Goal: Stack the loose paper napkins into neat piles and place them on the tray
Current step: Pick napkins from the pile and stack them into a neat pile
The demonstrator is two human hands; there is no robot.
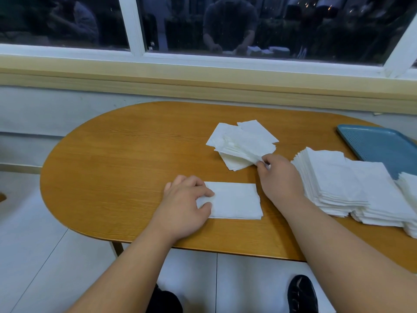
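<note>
Beneath a dark window (259, 23), an oval wooden worktop (117, 159) carries loose napkins (242, 141) at about 1 o'clock, tall stacked piles (343, 188) at 3 o'clock and a blue tray (381, 145) at 2 o'clock, with one pile's corner overlapping it. The left hand (187, 204) rests with fingers (204, 192) slightly spread on a flat napkin (237, 201) near centre, while the right hand (278, 177) pinches the loose napkins' near edge.

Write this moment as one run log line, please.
left hand pressing flat napkin pile | right hand pinching loose napkins | tray bare
</note>
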